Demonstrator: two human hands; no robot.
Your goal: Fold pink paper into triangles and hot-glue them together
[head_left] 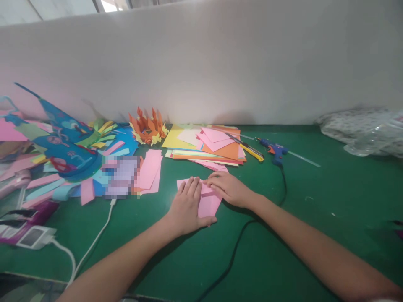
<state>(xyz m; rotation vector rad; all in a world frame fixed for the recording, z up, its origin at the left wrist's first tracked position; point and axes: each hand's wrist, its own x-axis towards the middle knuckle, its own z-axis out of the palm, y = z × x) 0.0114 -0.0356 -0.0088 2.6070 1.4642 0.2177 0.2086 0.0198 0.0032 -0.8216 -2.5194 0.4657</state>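
Note:
A folded pink paper [208,204] lies on the green table [315,201]. My left hand [187,206] rests flat on its left part, fingers stretched out and pressing down. Over the paper's upper right edge lies my right hand [228,188], its fingers extended along the fold and touching the paper. Neither hand lifts the sheet off the table.
A stack of coloured paper sheets [208,144] lies behind, with a yellow utility knife [250,150] and a blue glue gun [274,150] whose black cord [233,256] runs toward me. Paper crafts [63,142] and a white power strip [31,237] crowd the left. Crumpled plastic [365,130] sits far right.

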